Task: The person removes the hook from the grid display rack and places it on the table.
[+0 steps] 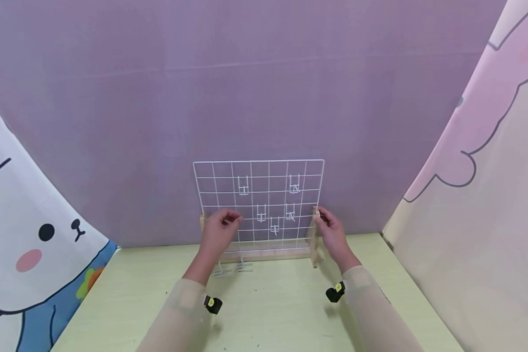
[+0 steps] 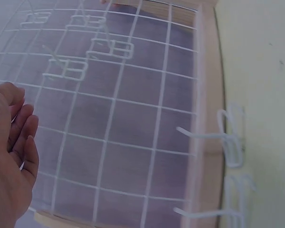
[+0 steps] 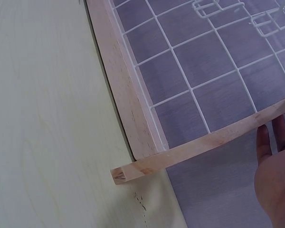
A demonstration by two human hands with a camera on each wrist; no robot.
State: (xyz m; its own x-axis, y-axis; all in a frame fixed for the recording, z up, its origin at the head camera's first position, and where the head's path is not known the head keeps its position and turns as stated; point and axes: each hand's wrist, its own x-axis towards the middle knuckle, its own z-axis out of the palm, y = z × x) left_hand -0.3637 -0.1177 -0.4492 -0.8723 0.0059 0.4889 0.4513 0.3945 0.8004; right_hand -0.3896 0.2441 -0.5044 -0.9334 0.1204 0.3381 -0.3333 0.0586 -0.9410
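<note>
Five white wire hooks hang on one white wire grid; left hand curls loosely, empty; right hand grips one pale-wood post.

There is room over the surface between the left sleeve and right sleeve, but the standing wire grid with hung hooks bars the way beyond, two more hooks sitting before it at left.

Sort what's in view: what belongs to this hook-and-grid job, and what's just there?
Likely the job:
- grid
- wooden stand
- five hung hooks
- two loose hooks

Likely just there:
- table
- purple backdrop
- cartoon panels
</note>
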